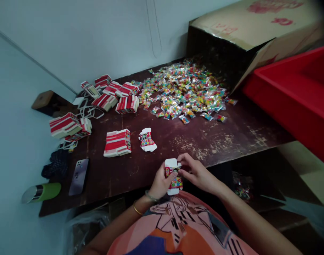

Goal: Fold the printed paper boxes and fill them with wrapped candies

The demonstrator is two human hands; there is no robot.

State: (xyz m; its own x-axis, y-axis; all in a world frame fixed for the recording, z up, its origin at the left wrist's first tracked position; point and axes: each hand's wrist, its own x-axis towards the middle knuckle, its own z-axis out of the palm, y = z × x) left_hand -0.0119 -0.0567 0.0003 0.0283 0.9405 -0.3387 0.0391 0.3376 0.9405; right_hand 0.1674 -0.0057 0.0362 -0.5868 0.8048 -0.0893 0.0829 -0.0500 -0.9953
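Note:
Close to my body, at the table's front edge, I hold a small printed candy box (174,180) with white end flaps standing out at both ends. My left hand (161,182) is closed around its left side, the thumb lying across the printed front. At the box's upper right, my right hand (195,173) has its fingers bent at a small white flap; whether they pinch it I cannot make out. On the table beyond lie a loose flat candy box (147,140) and a stack of red and white flattened boxes (117,142).
A large heap of wrapped candies (185,92) covers the back of the table (140,166). An open carton (231,46) and a red bin (292,95) stand at right. More box stacks (105,101), a phone (79,177) and a green bottle (49,192) are at left.

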